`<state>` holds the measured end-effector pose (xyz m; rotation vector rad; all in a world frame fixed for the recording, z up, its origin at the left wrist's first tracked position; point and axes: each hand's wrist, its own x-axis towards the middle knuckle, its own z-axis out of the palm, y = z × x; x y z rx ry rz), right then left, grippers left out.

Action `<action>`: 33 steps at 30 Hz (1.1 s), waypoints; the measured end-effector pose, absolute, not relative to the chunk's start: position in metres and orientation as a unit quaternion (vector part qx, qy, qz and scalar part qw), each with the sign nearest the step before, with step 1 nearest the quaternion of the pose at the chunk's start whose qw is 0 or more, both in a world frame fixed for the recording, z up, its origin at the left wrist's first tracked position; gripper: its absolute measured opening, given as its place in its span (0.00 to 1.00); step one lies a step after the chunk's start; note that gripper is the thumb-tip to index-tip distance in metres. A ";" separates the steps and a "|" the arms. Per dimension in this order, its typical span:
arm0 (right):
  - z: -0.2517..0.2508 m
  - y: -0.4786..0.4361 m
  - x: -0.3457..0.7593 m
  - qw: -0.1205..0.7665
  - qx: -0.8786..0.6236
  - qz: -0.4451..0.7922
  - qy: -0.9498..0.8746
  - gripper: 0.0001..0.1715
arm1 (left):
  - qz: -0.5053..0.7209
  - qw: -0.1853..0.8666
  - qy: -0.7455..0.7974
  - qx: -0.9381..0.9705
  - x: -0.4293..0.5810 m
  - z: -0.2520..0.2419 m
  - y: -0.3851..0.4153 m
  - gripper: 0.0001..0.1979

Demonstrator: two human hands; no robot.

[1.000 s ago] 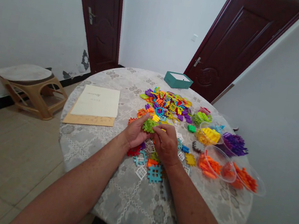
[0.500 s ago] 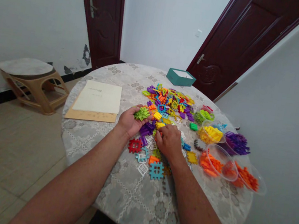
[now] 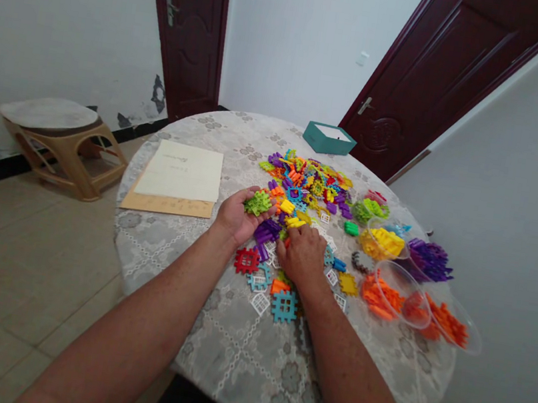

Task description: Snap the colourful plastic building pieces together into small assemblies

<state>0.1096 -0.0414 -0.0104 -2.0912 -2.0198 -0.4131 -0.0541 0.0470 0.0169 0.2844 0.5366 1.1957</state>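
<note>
Lime-green interlocking building blocks (image 3: 258, 202) rest in my left hand (image 3: 237, 218), whose palm is turned up with the fingers curled round them. My right hand (image 3: 306, 251) is palm down among the loose pieces, its fingers bent downward; the fingertips are hidden, so what they hold is unclear. Purple blocks (image 3: 267, 231) lie between the two hands. Just beyond the right fingers are yellow blocks (image 3: 295, 222). Nearer me lie a red square block (image 3: 246, 261), a light-blue square block (image 3: 284, 306), an orange block (image 3: 280, 287) and white window pieces (image 3: 260, 303).
A mixed heap of coloured blocks (image 3: 320, 182) spreads farther back. At right stand clear bowls of yellow blocks (image 3: 384, 243), purple blocks (image 3: 427, 259) and orange blocks (image 3: 383, 296). A teal box (image 3: 329, 140) sits at the far edge, papers (image 3: 183, 172) at left, a stool (image 3: 63, 140) beyond.
The whole view has shifted slightly. My left hand still holds the lime-green blocks, and my right hand stays low among the pieces, having moved very little.
</note>
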 end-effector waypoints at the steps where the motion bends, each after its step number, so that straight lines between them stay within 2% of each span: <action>1: -0.011 -0.041 0.110 0.104 -0.713 -0.139 -0.680 0.17 | 0.554 0.783 0.250 0.131 -0.054 0.017 0.047 0.14; 10: -0.005 -0.042 0.106 0.083 -0.684 -0.117 -0.715 0.15 | 0.556 0.782 0.252 0.130 -0.052 0.015 0.047 0.11; 16: -0.003 -0.040 0.103 0.067 -0.689 -0.104 -0.715 0.21 | 0.553 0.783 0.257 0.121 -0.053 0.018 0.047 0.10; 20: -0.005 -0.038 0.103 0.056 -0.669 -0.113 -0.732 0.17 | 0.546 0.785 0.263 0.127 -0.053 0.020 0.046 0.10; 27: -0.012 -0.031 0.108 0.083 -0.691 -0.120 -0.708 0.21 | 0.527 0.790 0.262 0.172 -0.053 0.019 0.045 0.14; 33: -0.013 -0.024 0.122 0.129 -0.712 -0.130 -0.678 0.19 | 0.514 0.793 0.270 0.187 -0.052 0.018 0.044 0.16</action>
